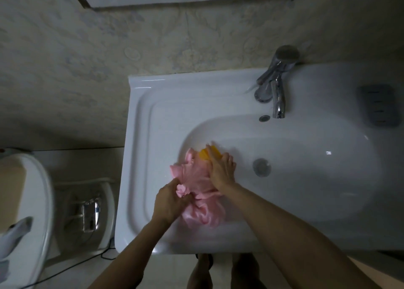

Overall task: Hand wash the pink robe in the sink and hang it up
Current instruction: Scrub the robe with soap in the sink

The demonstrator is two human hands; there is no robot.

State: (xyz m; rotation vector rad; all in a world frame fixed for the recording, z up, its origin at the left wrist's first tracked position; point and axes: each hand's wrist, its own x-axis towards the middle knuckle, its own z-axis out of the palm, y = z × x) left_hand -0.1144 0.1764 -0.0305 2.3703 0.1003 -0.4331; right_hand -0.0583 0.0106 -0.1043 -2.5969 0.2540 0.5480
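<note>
Glossy white ceramic sink [153,113]; shiny chrome tap [278,98]; wet pink cloth robe [196,192]

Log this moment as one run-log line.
stage: washing | left hand grips pink robe | right hand presses yellow block onto robe | in sink

The left hand [169,199] grips the pink robe [196,177]; right hand [220,168] presses a yellow bar [204,153] onto it.

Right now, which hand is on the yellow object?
The right hand: its straight fingers lie over the yellow object. The left hand grips a bunch of the pink robe instead.
</note>
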